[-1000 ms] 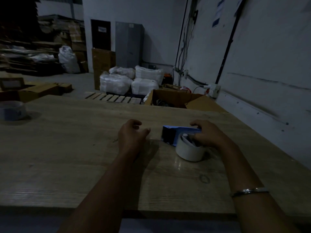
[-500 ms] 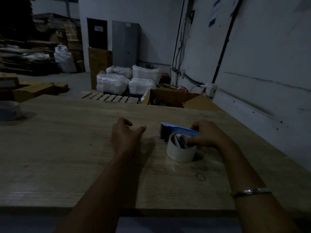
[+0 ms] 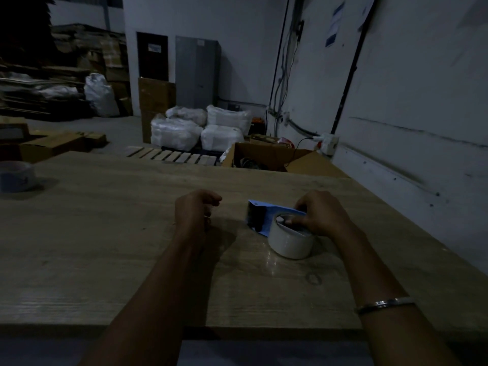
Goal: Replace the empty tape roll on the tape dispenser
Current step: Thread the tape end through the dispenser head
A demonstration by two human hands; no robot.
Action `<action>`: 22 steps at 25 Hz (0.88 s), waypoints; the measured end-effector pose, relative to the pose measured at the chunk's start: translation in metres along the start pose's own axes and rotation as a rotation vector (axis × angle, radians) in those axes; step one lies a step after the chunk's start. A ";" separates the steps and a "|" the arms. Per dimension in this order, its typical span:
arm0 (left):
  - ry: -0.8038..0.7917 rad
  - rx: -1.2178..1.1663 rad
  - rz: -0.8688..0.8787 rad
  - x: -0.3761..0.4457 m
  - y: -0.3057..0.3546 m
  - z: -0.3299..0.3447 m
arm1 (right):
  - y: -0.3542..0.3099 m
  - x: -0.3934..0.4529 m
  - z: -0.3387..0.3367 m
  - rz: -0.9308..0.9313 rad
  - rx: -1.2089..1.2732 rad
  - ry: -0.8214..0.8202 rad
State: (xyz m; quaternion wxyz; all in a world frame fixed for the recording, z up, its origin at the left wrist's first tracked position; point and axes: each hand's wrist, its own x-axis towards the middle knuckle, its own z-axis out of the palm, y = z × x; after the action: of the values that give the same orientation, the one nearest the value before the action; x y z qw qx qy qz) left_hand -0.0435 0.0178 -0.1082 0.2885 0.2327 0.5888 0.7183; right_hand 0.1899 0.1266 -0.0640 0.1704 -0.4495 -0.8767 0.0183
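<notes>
Dim light, detail limited.

Landmark = blue tape dispenser point(image 3: 260, 216), lying on the wooden counter point(image 3: 105, 233), roughly mid-counter.

- White tape roll point(image 3: 290, 241) sits at the near end of the dispenser, touching it, lower edge on the counter. Looks like a full-width roll, not a bare core, but can't confirm how much tape is on it.
- Right hand point(image 3: 320, 216) rests over the roll and the dispenser's near end, fingers curled; fingertips point(image 3: 289, 222) reach down into the roll's centre hole. Reads as pressing/gripping at the hub. Whether roll is fully seated on the spindle: can't tell, hand covers it.
- Left hand point(image 3: 196, 207) is to the left of the dispenser, apart from it, loosely curled, holding nothing visible, hovering at or just above the counter.
- Second roll-like object point(image 3: 16, 176) far left of the dispenser, well apart, at counter edge. Could be the old roll or a spare, too dark to say.

Progress (judgement): mid-to-late. A roll is at the dispenser, so fetch step appears done. Left: confirm seating on hub, thread tape end through to the front cutter. No tape tail seen at the dispenser's far end.

Bracelet point(image 3: 384, 304) on right wrist, clear of work.
</notes>
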 end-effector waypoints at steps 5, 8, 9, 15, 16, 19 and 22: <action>0.028 0.052 0.128 -0.002 -0.004 0.004 | 0.001 0.001 0.002 -0.007 0.008 0.039; 0.212 0.344 0.265 -0.004 -0.007 0.004 | 0.001 0.002 0.000 0.029 0.037 -0.022; 0.290 0.460 0.297 -0.003 -0.008 0.003 | 0.001 0.003 -0.001 0.041 0.047 -0.050; 0.349 0.557 0.319 -0.005 -0.005 0.002 | 0.007 -0.001 -0.006 0.100 0.058 -0.162; 0.351 0.559 0.318 -0.005 -0.005 0.002 | 0.006 -0.002 -0.005 0.108 0.048 -0.149; 0.352 0.565 0.331 -0.005 -0.006 0.001 | 0.005 -0.002 -0.003 0.116 0.049 -0.101; 0.356 0.555 0.336 -0.004 -0.006 0.002 | 0.009 -0.002 -0.002 0.121 0.095 -0.096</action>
State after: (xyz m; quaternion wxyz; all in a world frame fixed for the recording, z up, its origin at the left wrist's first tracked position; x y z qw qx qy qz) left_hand -0.0384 0.0167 -0.1139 -0.0143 0.2668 0.7558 0.5979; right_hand 0.1983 0.1304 -0.0643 0.1477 -0.4918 -0.8532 0.0916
